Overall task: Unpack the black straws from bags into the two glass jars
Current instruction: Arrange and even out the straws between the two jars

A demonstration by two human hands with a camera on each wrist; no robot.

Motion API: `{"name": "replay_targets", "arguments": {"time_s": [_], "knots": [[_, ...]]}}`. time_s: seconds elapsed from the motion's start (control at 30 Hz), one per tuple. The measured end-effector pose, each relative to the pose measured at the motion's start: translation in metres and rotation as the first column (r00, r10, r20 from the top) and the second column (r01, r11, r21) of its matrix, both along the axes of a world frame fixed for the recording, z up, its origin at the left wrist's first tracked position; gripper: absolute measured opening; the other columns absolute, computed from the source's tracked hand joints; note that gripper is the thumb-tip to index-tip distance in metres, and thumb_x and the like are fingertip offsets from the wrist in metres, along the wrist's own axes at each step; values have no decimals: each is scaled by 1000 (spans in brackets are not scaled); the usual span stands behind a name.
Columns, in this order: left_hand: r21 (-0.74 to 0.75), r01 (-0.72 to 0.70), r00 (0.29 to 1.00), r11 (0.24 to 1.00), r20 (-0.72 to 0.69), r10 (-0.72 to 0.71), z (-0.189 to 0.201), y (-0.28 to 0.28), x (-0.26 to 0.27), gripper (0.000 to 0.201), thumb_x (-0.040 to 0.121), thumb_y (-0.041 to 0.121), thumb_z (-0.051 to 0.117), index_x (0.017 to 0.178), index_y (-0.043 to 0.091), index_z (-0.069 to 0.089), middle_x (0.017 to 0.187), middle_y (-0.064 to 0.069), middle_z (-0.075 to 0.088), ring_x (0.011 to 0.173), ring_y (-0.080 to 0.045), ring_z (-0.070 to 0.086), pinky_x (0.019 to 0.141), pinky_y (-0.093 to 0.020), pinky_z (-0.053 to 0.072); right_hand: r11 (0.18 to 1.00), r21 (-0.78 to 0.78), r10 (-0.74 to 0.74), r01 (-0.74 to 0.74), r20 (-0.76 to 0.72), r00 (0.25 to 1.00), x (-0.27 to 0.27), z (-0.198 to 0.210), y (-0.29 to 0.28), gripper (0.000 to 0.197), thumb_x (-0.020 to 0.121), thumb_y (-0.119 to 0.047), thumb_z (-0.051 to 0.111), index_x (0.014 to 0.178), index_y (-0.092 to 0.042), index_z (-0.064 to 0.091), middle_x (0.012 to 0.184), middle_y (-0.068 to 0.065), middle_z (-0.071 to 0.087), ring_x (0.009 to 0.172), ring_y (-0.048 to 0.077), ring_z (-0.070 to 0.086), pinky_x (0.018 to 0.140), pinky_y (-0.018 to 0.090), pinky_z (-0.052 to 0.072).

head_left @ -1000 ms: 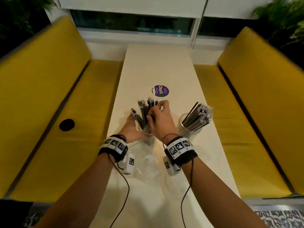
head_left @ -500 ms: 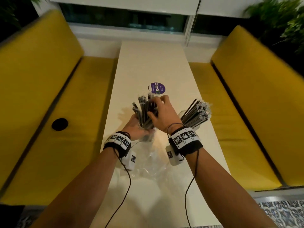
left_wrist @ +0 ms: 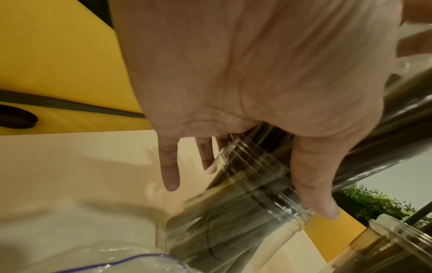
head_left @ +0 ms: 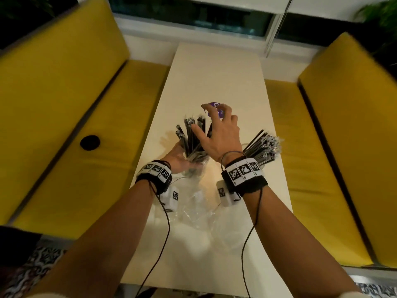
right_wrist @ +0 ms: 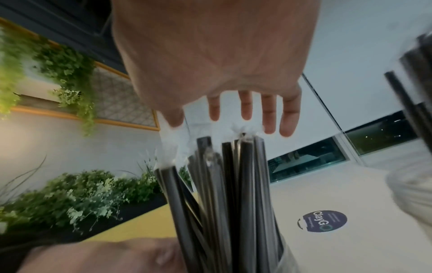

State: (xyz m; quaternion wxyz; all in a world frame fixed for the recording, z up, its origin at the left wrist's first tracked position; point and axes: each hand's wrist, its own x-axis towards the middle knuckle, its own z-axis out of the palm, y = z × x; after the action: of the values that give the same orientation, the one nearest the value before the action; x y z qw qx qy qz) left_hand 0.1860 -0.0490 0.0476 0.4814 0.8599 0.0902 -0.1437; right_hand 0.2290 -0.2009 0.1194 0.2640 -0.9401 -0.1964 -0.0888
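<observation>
The left glass jar [head_left: 196,166] [left_wrist: 245,221] stands on the white table [head_left: 214,67], filled with black straws [head_left: 191,136] [right_wrist: 233,184] in clear wrappers. My left hand [head_left: 182,155] [left_wrist: 245,184] holds this jar from the left, thumb on one side and fingers on the other. Just above the straw tops hovers my right hand [head_left: 206,119] [right_wrist: 229,122], fingers spread and holding nothing. To the right, a second jar [left_wrist: 397,245] holds another fan of black straws [head_left: 264,147]; my right wrist hides most of it in the head view.
A crumpled empty clear bag [head_left: 197,205] [left_wrist: 131,258] lies on the table between my wrists. A round purple sticker [head_left: 214,106] [right_wrist: 322,221] sits beyond the jars. Yellow benches [head_left: 64,125] run along both sides; a black disc [head_left: 90,142] lies on the left one.
My right hand has let go of the straws in the left jar and lifted with fingers spread. The left hand stays on the jar.
</observation>
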Motion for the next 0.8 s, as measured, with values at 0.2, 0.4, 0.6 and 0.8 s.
{"name": "replay_targets", "arguments": {"time_s": [0.2, 0.4, 0.6, 0.8], "knots": [[20, -10, 999, 1000, -32, 11, -5, 0, 3, 102, 83, 35, 88, 162, 19, 25, 163, -3, 41, 149, -24, 41, 117, -35, 31, 957, 291, 0, -7, 25, 1000, 16, -5, -2, 15, 95, -14, 61, 104, -4, 67, 107, 13, 62, 90, 29, 62, 82, 37, 53], [37, -33, 996, 999, -82, 36, -8, 1, 5, 114, 77, 47, 89, 164, 20, 20, 164, -1, 39, 151, -25, 39, 123, -42, 30, 971, 225, -52, 83, -141, 989, 2, -3, -14, 50, 100, -53, 43, 135, -21, 57, 138, 7, 56, 123, 31, 55, 105, 52, 45], [15, -1, 998, 1000, -55, 2, -14, 2, 7, 108, 72, 52, 92, 158, 25, 34, 153, 5, 48, 139, -18, 47, 121, -48, 37, 970, -168, 122, -175, -286, 950, -3, -5, 0, 57, 86, -46, 76, 132, -19, 55, 134, 14, 47, 119, 37, 50, 100, 50, 51], [39, -22, 997, 999, -75, 25, -13, 2, 6, 100, 83, 32, 88, 160, 15, 27, 159, -4, 42, 147, -26, 41, 119, -38, 33, 1000, 19, 5, -4, -35, 999, -9, -15, -10, 30, 99, -33, 58, 122, -14, 58, 123, 8, 57, 109, 32, 54, 95, 52, 48]]}}
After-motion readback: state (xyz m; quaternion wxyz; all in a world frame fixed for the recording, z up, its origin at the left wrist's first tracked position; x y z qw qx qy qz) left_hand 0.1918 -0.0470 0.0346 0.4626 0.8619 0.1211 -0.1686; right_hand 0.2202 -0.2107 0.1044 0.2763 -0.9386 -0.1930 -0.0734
